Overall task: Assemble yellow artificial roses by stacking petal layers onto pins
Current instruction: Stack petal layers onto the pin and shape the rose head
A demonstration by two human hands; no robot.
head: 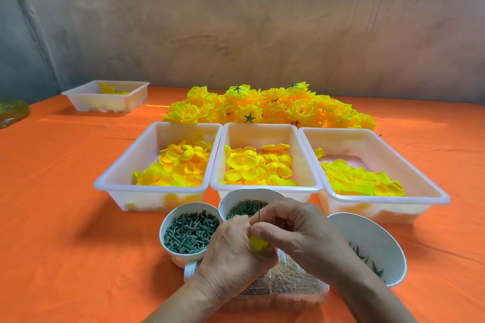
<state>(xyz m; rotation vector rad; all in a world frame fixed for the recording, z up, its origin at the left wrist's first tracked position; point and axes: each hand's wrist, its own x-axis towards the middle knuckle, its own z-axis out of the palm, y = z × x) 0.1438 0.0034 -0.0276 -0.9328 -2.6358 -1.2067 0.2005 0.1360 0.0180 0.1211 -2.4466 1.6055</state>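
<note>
My left hand [233, 252] and my right hand [294, 228] meet just in front of the cups. Between them sits a small yellow petal piece [258, 243], mostly hidden by my fingers. My right hand pinches a thin metal pin [259, 211] that sticks up above the petal. My left hand curls round the petal from below. Three white bins hold loose yellow petals: left bin [147, 155], middle bin [265, 128], right bin [393, 155]. A heap of finished yellow roses [270, 107] lies behind the bins.
A cup of green stem pegs [189, 232] stands left of my hands, a cup of green rings [241, 208] behind them, and a white bowl [367, 241] with green star calyxes at the right. A clear plastic box [286, 283] lies under my wrists. Another white bin [107, 97] sits at the far left on the orange cloth.
</note>
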